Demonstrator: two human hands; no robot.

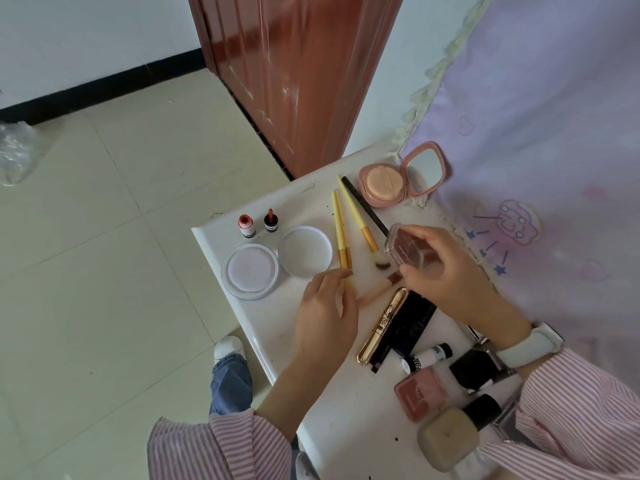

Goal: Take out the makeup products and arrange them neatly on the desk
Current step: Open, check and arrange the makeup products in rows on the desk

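My right hand (446, 271) holds a clear-cased blush compact (410, 249) above the white desk (242, 306). My left hand (325, 313) rests on the desk with its fingertips on the lower end of a yellow brush (341, 237), and whether it grips the brush I cannot tell. A second yellow brush (358, 220), a black pencil (363, 206) and a pink brush (381, 289) lie between the hands. A gold mascara tube (382, 325) lies beside a black case (415, 318). Foundation and nail polish bottles (446, 403) cluster at the near right.
An open pink powder compact (401, 176) stands at the desk's far corner. A round powder jar (250, 270), its lid (304, 250) and two small red bottles (258, 225) sit at the left. A lilac curtain (540, 133) hangs right; a brown door (294, 74) is behind.
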